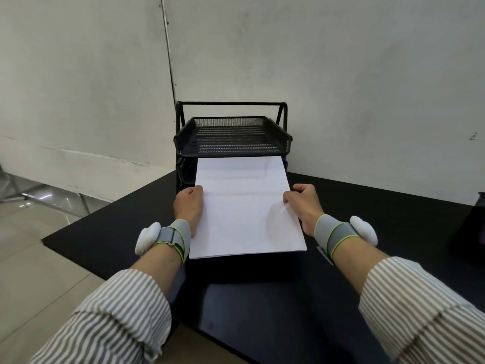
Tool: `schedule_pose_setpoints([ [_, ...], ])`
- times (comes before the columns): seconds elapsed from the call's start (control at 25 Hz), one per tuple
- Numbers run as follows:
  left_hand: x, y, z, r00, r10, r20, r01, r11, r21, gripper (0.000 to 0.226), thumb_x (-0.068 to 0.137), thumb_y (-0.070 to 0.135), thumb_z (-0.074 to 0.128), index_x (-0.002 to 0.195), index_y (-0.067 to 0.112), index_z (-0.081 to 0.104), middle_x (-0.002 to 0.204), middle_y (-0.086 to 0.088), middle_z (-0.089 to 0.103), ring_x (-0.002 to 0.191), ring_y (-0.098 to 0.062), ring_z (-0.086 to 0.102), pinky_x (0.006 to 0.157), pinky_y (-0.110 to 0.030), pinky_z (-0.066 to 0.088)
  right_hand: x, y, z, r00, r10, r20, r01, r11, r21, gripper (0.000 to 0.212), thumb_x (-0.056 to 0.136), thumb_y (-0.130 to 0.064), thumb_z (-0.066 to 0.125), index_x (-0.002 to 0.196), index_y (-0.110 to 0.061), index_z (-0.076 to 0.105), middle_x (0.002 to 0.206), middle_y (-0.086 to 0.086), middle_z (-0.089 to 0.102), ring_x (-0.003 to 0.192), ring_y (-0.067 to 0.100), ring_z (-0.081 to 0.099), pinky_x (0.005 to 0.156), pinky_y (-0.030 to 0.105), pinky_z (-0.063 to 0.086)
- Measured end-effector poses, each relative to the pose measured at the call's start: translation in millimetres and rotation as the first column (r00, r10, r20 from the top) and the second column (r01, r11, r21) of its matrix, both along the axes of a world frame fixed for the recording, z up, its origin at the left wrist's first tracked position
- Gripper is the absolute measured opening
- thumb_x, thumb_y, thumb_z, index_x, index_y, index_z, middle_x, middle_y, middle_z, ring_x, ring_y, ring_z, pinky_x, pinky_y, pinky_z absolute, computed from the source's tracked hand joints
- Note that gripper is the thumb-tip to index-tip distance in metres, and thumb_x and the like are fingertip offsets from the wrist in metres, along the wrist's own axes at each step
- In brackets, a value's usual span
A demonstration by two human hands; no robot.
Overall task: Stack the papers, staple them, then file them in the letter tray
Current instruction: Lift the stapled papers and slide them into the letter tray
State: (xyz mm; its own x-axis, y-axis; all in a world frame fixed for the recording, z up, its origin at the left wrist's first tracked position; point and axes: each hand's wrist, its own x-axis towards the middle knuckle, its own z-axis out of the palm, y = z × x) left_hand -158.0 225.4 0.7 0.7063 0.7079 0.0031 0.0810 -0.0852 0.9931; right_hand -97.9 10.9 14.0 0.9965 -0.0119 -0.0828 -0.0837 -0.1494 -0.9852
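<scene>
A white stack of papers [244, 206] is held level above the black table [262, 298]. My left hand [189, 206] grips its left edge and my right hand [304, 203] grips its right edge. The far end of the stack reaches under the top shelf of the black mesh letter tray [231, 137], into the lower level. No staple or stapler can be made out; a small grey object [324, 254] lies partly hidden under my right wrist.
The letter tray stands at the table's far edge against a grey wall [341, 61]. A dark object [472, 224] sits at the table's right edge. To the left, the table ends above a tiled floor [39, 245].
</scene>
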Motion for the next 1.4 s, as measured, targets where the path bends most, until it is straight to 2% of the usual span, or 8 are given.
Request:
schedule_pose_setpoints([
  [0.2, -1, 10, 6, 0.994, -0.109, 0.014, 0.110, 0.979, -0.169, 0.024, 0.088, 0.027, 0.051, 0.066, 0.017, 0.047, 0.075, -0.006, 0.049, 0.068, -0.025, 0.046, 0.068, -0.032, 0.038, 11, 11, 3, 0.997, -0.072, 0.013, 0.071, 0.995, 0.076, 0.051, 0.081, -0.004, 0.060, 0.129, -0.011, 0.045, 0.114, 0.009, 0.052, 0.097, 0.024, 0.051, 0.088, 0.037, 0.047],
  [0.52, -19, 19, -6, 0.947, -0.321, -0.004, 0.302, 0.897, -0.322, 0.022, 0.087, 0.027, 0.062, 0.095, 0.006, 0.062, 0.085, -0.009, 0.067, 0.069, -0.024, 0.064, 0.061, -0.029, 0.055, 21, 21, 5, 0.998, -0.048, -0.031, 0.052, 0.987, 0.154, 0.042, 0.080, -0.008, 0.065, 0.119, -0.012, 0.050, 0.116, 0.015, 0.056, 0.090, 0.027, 0.056, 0.077, 0.037, 0.052],
  [0.64, -15, 16, -9, 0.963, -0.267, 0.045, 0.267, 0.906, -0.329, 0.024, 0.086, 0.024, 0.064, 0.097, 0.003, 0.060, 0.088, -0.013, 0.065, 0.069, -0.027, 0.062, 0.067, -0.035, 0.054, 12, 13, 1, 0.980, 0.101, -0.172, -0.073, 0.984, 0.163, 0.020, 0.087, -0.018, 0.062, 0.103, -0.007, 0.058, 0.106, 0.016, 0.066, 0.080, 0.028, 0.062, 0.072, 0.038, 0.054],
  [0.76, -9, 17, -7, 0.967, -0.247, 0.054, 0.250, 0.902, -0.351, 0.025, 0.085, 0.025, 0.065, 0.097, 0.003, 0.061, 0.088, -0.013, 0.065, 0.070, -0.029, 0.062, 0.073, -0.040, 0.054, 2, 0, -4, 0.858, 0.366, -0.360, -0.302, 0.927, 0.224, 0.026, 0.092, -0.032, 0.057, 0.110, -0.013, 0.058, 0.099, 0.010, 0.067, 0.084, 0.027, 0.065, 0.069, 0.041, 0.055],
  [0.88, -7, 17, -4, 0.967, -0.244, 0.073, 0.253, 0.885, -0.390, 0.021, 0.085, 0.025, 0.064, 0.092, 0.006, 0.061, 0.085, -0.011, 0.065, 0.072, -0.030, 0.062, 0.074, -0.042, 0.054, -1, -3, -10, 0.783, 0.453, -0.426, -0.396, 0.892, 0.219, 0.026, 0.091, -0.036, 0.060, 0.105, -0.014, 0.060, 0.091, 0.010, 0.069, 0.073, 0.027, 0.071, 0.060, 0.033, 0.060],
  [1.0, -7, 18, -2, 0.944, -0.315, 0.093, 0.321, 0.825, -0.465, 0.027, 0.088, 0.029, 0.060, 0.105, 0.008, 0.058, 0.089, -0.011, 0.065, 0.075, -0.028, 0.063, 0.069, -0.039, 0.055, 1, 1, -11, 0.810, 0.442, -0.385, -0.356, 0.893, 0.276, 0.026, 0.092, -0.030, 0.061, 0.106, -0.009, 0.060, 0.085, 0.011, 0.068, 0.051, 0.022, 0.070, 0.041, 0.023, 0.055],
  [1.16, -15, 19, -2, 0.877, -0.479, 0.025, 0.417, 0.736, -0.533, 0.027, 0.088, 0.038, 0.058, 0.101, 0.015, 0.058, 0.081, -0.004, 0.069, 0.063, -0.020, 0.068, 0.046, -0.022, 0.055, 4, 6, -6, 0.851, 0.410, -0.327, -0.282, 0.883, 0.375, 0.018, 0.093, -0.024, 0.061, 0.102, -0.008, 0.059, 0.087, 0.010, 0.066, 0.046, 0.018, 0.069, 0.038, 0.023, 0.054],
  [1.4, -16, 28, -1, 0.802, -0.594, 0.059, 0.497, 0.610, -0.617, 0.033, 0.087, 0.044, 0.057, 0.108, 0.018, 0.060, 0.083, -0.006, 0.076, 0.071, -0.034, 0.074, 0.031, -0.018, 0.048, 9, 11, -1, 0.885, 0.381, -0.268, -0.230, 0.858, 0.459, 0.011, 0.094, -0.018, 0.060, 0.099, -0.008, 0.059, 0.092, 0.007, 0.065, 0.078, 0.018, 0.064, 0.039, 0.022, 0.054],
])
